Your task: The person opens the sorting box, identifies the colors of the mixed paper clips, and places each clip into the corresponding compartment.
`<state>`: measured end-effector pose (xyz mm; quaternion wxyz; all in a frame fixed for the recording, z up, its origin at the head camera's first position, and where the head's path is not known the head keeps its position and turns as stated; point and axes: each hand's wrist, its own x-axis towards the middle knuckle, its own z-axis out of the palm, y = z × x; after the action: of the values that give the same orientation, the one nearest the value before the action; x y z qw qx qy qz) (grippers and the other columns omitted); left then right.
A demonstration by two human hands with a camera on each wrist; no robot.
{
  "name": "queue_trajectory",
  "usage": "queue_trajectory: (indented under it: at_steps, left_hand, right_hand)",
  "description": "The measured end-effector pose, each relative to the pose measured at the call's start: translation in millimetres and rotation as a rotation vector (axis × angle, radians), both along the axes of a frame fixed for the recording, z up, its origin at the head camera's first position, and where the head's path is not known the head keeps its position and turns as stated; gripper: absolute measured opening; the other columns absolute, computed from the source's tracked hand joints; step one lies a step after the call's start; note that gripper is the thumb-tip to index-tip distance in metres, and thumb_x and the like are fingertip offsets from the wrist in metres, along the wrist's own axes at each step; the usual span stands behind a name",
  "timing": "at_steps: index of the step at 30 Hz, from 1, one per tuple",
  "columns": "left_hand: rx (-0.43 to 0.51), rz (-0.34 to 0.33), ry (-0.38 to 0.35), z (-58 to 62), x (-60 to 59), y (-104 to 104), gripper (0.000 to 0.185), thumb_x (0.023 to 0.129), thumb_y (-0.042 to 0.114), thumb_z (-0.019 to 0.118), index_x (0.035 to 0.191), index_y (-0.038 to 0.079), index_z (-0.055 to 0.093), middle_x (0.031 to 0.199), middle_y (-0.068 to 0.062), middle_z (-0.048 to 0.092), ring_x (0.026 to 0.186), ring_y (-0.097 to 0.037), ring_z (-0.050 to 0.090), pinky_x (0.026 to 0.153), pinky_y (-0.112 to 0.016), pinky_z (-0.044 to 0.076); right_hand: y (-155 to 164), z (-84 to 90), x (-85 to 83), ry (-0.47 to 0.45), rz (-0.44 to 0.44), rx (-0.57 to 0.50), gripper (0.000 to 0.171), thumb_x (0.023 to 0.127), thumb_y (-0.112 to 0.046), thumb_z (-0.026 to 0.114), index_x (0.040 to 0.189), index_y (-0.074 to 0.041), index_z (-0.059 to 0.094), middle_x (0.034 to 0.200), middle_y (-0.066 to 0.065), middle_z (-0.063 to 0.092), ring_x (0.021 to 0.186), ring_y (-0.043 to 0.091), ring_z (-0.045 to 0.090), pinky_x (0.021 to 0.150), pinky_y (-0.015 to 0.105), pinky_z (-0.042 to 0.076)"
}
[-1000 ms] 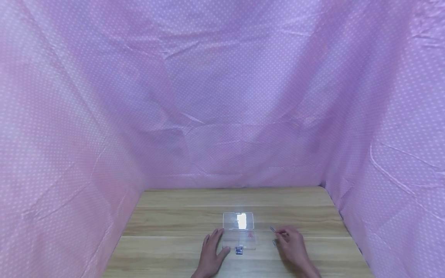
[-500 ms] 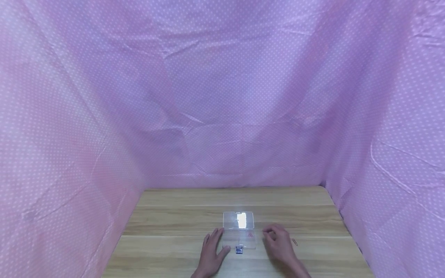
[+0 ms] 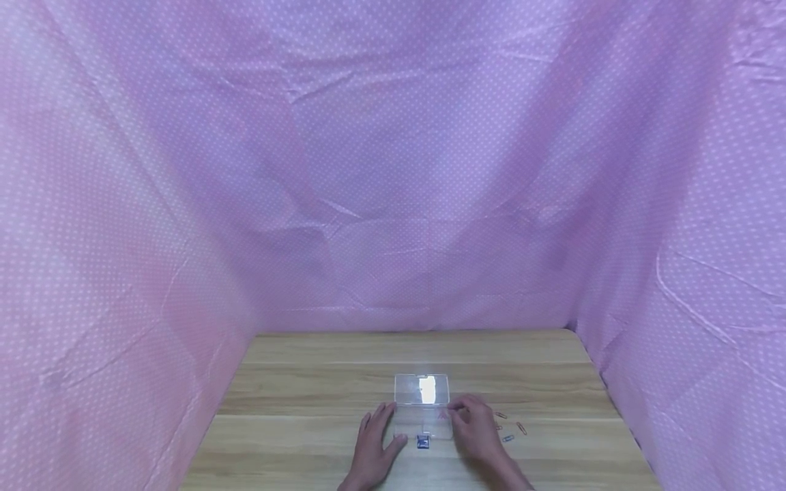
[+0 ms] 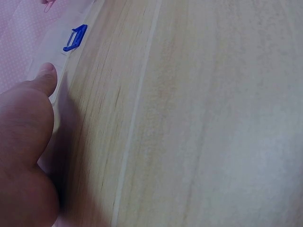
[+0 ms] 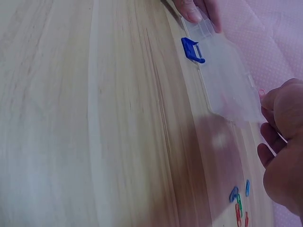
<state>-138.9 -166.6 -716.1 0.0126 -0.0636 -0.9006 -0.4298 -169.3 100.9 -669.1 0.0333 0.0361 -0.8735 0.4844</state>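
A clear plastic box (image 3: 408, 423) lies on the wooden table with its transparent lid (image 3: 408, 390) folded back. A blue latch (image 3: 423, 442) hangs at its front edge. My left hand (image 3: 373, 443) rests against the box's left end, fingers straight and thumb at the front corner. Beside the right end, my right hand (image 3: 475, 428) pinches a pink-red paper clip (image 5: 262, 93) between thumb and finger. A small reddish mark or clip (image 3: 443, 413) shows in the box's right compartment, too blurred to tell.
Right of my right hand lie several loose paper clips: a blue one (image 3: 508, 438), an orange-red one (image 3: 521, 429), and a green one (image 5: 239, 203) among them. Pink dotted cloth (image 3: 424, 273) surrounds the wooden table (image 3: 295, 382) at the back and sides.
My right hand has moved left from the loose clips to the box's right end, carrying a paper clip and uncovering the clips behind it. My left hand and the box stay put.
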Motion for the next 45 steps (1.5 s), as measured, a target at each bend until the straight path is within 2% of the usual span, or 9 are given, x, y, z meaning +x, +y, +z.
queue_trajectory:
  at_steps: [4, 9, 15, 19, 25, 27, 31, 34, 45]
  left_hand:
    - [0.008, 0.004, 0.000, 1.0, 0.5, 1, 0.072, 0.106, 0.045, 0.077, 0.168, 0.018, 0.052, 0.171, -0.014, 0.058, 0.166, -0.049, 0.042, 0.141, -0.072, 0.018]
    - [0.011, 0.007, 0.001, 0.6, 0.6, 1, 0.072, 0.106, 0.044, 0.077, 0.168, 0.018, 0.052, 0.171, -0.015, 0.058, 0.166, -0.049, 0.042, 0.140, -0.073, 0.018]
    - [0.016, 0.011, -0.033, -1.1, 0.6, 0, 0.073, 0.106, 0.046, 0.077, 0.169, 0.019, 0.051, 0.173, -0.013, 0.056, 0.168, -0.047, 0.040, 0.142, -0.070, 0.016]
    - [-0.002, 0.016, 0.022, -3.5, 1.7, 1, 0.071, 0.106, 0.046, 0.077, 0.167, 0.019, 0.053, 0.170, -0.014, 0.059, 0.164, -0.049, 0.045, 0.139, -0.072, 0.022]
    - [-0.037, 0.028, 0.116, -8.5, 2.8, 2, 0.068, 0.107, 0.046, 0.075, 0.166, 0.019, 0.055, 0.166, -0.013, 0.064, 0.158, -0.049, 0.051, 0.142, -0.047, 0.023]
    - [-0.032, 0.020, 0.108, -8.0, 2.6, 2, 0.069, 0.107, 0.046, 0.075, 0.166, 0.018, 0.054, 0.166, -0.015, 0.063, 0.158, -0.050, 0.050, 0.143, -0.051, 0.024]
    - [0.013, 0.005, 0.012, -3.1, 1.1, 1, 0.071, 0.106, 0.044, 0.077, 0.168, 0.018, 0.052, 0.171, -0.015, 0.058, 0.165, -0.050, 0.043, 0.141, -0.072, 0.020]
    - [0.034, 0.004, -0.046, -0.6, 0.6, 0, 0.074, 0.106, 0.044, 0.078, 0.169, 0.019, 0.050, 0.174, -0.014, 0.055, 0.169, -0.047, 0.038, 0.145, -0.069, 0.014]
    - [0.017, -0.005, -0.017, 2.2, 2.6, 1, 0.073, 0.106, 0.043, 0.078, 0.168, 0.015, 0.052, 0.172, -0.016, 0.057, 0.167, -0.049, 0.041, 0.142, -0.072, 0.016]
  right_hand:
    - [-4, -0.5, -1.3, -0.017, -0.004, -0.001, 0.008, 0.102, -0.008, 0.080, 0.102, -0.016, 0.081, 0.105, -0.008, 0.077, 0.113, 0.015, 0.071, 0.112, 0.051, 0.065]
    - [-8, -0.1, -3.0, 0.016, -0.008, 0.013, 0.011, 0.100, -0.004, 0.080, 0.101, -0.016, 0.081, 0.104, -0.006, 0.079, 0.110, 0.016, 0.071, 0.108, 0.044, 0.066]
    - [-11, 1.1, -4.0, 0.004, -0.015, 0.017, 0.010, 0.099, -0.006, 0.082, 0.101, -0.016, 0.081, 0.107, -0.004, 0.079, 0.112, 0.016, 0.071, 0.111, 0.048, 0.065]
    - [-12, 0.1, -4.8, -0.012, -0.021, 0.020, 0.010, 0.098, -0.007, 0.083, 0.101, -0.017, 0.081, 0.107, -0.006, 0.079, 0.112, 0.015, 0.071, 0.114, 0.054, 0.062]
    - [-11, -2.6, -5.7, 0.032, -0.015, 0.019, 0.011, 0.096, -0.006, 0.085, 0.100, -0.015, 0.081, 0.105, -0.003, 0.083, 0.115, 0.026, 0.074, 0.122, 0.068, 0.052]
    - [-11, -3.2, -5.5, 0.031, -0.013, 0.009, 0.011, 0.096, -0.005, 0.085, 0.100, -0.015, 0.081, 0.107, -0.003, 0.083, 0.118, 0.029, 0.074, 0.125, 0.071, 0.049]
    - [-10, -4.9, -4.5, 0.041, -0.012, 0.023, 0.012, 0.096, -0.006, 0.085, 0.102, -0.015, 0.081, 0.111, -0.001, 0.084, 0.122, 0.032, 0.074, 0.125, 0.071, 0.049]
    - [-9, -5.7, -3.3, 0.051, -0.009, 0.048, 0.014, 0.097, -0.008, 0.086, 0.109, -0.014, 0.081, 0.116, 0.001, 0.084, 0.124, 0.032, 0.074, 0.124, 0.067, 0.052]
    - [-6, -4.2, 1.7, 0.058, 0.042, 0.075, 0.037, 0.101, -0.017, 0.084, 0.136, -0.008, 0.075, 0.136, 0.010, 0.079, 0.132, 0.034, 0.072, 0.121, 0.064, 0.058]
